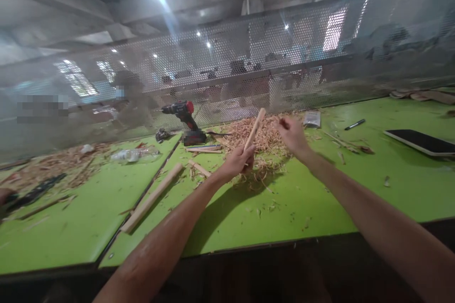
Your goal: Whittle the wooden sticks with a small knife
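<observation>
My left hand (241, 160) is wrapped round a pale wooden stick (255, 128), which tilts up and away to the right. Just right of the stick, apart from it, my right hand (292, 133) is raised with its fingers curled together. Whatever those fingers may hold is too small to make out. Below and behind both hands lies a heap of curly wood shavings (234, 135) on the green table (241, 222).
A cordless drill (186, 118) stands behind my left hand. Left of my forearm lies a thick wooden rod (152, 199). Rightward are a small packet (312, 119), a pen (354, 124) and a tablet (421, 141). A perforated screen (227, 66) rises behind; another person's hand (6, 196) shows far left.
</observation>
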Demonstrator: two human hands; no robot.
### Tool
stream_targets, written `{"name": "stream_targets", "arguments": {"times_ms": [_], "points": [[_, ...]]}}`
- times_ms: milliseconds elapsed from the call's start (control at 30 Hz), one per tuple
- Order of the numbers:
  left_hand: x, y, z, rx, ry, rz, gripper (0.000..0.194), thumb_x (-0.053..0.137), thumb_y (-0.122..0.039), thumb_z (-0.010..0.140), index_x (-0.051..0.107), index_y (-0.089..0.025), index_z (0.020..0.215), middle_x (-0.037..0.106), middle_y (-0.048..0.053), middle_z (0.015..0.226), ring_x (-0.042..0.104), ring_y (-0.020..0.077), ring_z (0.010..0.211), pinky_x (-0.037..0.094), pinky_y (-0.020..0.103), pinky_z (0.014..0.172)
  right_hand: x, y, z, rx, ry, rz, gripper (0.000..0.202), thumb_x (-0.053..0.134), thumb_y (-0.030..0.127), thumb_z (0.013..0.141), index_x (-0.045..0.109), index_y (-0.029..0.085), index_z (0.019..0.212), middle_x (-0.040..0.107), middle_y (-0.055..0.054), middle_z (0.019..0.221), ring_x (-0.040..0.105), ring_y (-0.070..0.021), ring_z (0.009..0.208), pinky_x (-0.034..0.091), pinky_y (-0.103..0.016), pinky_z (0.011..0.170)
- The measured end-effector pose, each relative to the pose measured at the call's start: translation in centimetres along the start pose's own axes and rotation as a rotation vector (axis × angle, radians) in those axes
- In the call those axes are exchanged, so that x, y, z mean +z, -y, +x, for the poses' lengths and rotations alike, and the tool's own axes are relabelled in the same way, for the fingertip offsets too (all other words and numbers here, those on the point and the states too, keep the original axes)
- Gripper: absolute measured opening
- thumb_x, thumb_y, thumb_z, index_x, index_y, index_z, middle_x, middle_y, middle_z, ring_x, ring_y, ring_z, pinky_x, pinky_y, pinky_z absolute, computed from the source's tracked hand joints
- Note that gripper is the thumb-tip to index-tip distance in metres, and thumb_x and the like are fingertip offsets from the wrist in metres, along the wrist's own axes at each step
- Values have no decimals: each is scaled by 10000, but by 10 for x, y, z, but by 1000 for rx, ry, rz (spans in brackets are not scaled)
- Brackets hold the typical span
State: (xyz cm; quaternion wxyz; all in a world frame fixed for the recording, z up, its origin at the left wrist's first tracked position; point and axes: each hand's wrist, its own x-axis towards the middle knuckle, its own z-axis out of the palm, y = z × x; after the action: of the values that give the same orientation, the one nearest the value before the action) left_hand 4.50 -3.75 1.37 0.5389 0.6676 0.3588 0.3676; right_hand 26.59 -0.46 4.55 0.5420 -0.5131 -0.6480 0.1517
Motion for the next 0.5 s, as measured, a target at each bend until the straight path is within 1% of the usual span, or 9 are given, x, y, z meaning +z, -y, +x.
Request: {"name": "stream_targets", "arguments": {"times_ms": [100,133,167,233,333,400,500], "points": [[3,-4,2,79,-66,-32,714,658,-883,872,368,-260,680,317,-110,527,359,61,396,245,200,404,20,11,-22,-40,275,-230,341,505,444,1097,643,268,839,617,-34,710,541,-211,607,408,-336,588],[4,-6,2,102,-91,-43,712,663,-885,865,367,-263,687,315,-115,517,352,61,384,240,200,396,26,14,-29,-54,333,-302,344,483,422,1109,671,260,872,627,-37,703,546,-212,597,396,-332,586],[5,-8,2,119,-116,-48,702,670,-879,864,373,-265,699,317,-119,507,346,62,374,238,200,390,30,18,-35,-76,358,-369,343,479,403,1115,690,248,894,637,-45,701,555,-214,598,385,-328,590],[6,-10,2,129,-155,-46,669,683,-848,881,404,-261,723,328,-124,493,342,65,359,238,199,380,36,23,-43,-144,338,-462,335,500,394,1119,703,225,912,660,-73,708,567,-219,610,355,-322,604],[8,-11,3,110,-173,-46,639,682,-805,918,421,-255,722,340,-120,485,354,69,353,241,200,372,38,26,-47,-232,281,-503,299,541,386,1115,687,223,911,671,-98,698,550,-217,602,286,-319,600],[8,-8,4,101,-162,-57,644,671,-788,939,396,-259,696,326,-117,483,349,64,357,239,200,375,37,28,-47,-243,268,-554,256,543,316,1109,665,226,903,666,-94,685,551,-216,609,250,-313,594],[6,-1,8,91,-146,-60,660,652,-770,967,348,-266,669,281,-123,477,318,52,364,231,197,388,37,31,-46,-217,256,-656,215,525,219,1098,642,212,917,684,-98,703,588,-219,655,228,-300,590]]}}
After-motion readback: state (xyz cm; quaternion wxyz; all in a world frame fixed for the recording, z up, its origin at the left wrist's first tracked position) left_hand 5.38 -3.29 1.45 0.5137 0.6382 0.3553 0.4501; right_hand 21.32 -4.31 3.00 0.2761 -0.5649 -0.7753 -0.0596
